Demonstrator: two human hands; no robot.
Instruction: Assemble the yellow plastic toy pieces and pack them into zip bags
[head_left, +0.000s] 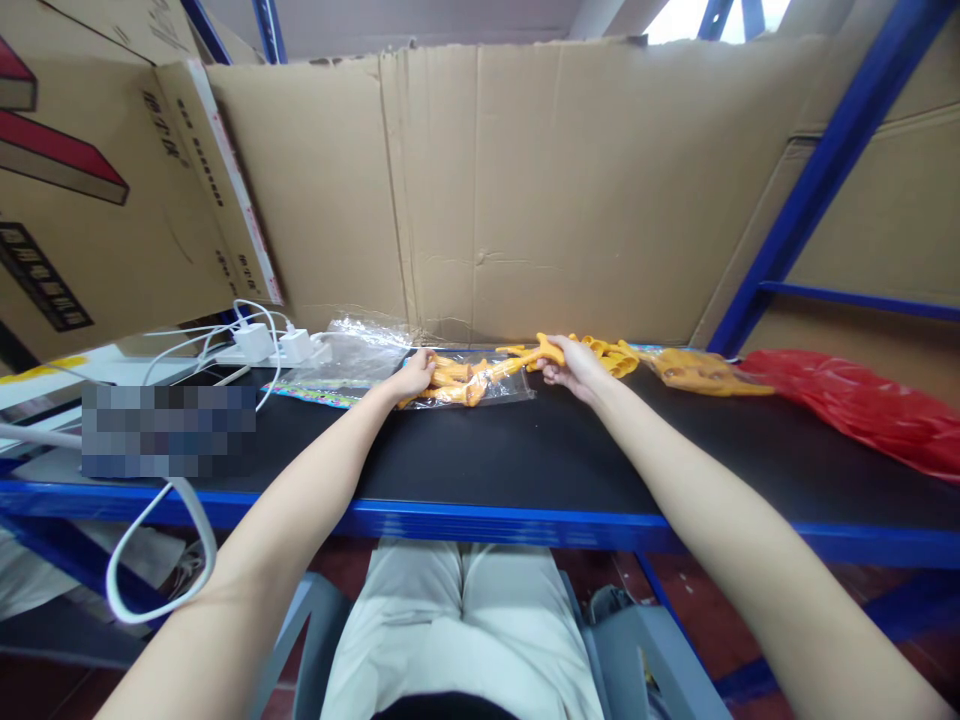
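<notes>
My left hand [414,378] is closed on the left end of a clear plastic bag [504,392] that lies on the black shelf top [525,450] and holds orange plastic toys [456,386]. My right hand [574,366] grips an orange toy [534,356] that sticks partly out of the bag's right end. More orange toys [616,358] lie just beyond my right hand, and another packed bag of them [701,371] rests further right.
A red plastic bag [862,405] lies at the right. Empty clear bags [352,355], white chargers [274,343] and cables sit at the left. A cardboard wall [525,190] stands behind. The blue shelf edge [480,522] runs in front, above my lap.
</notes>
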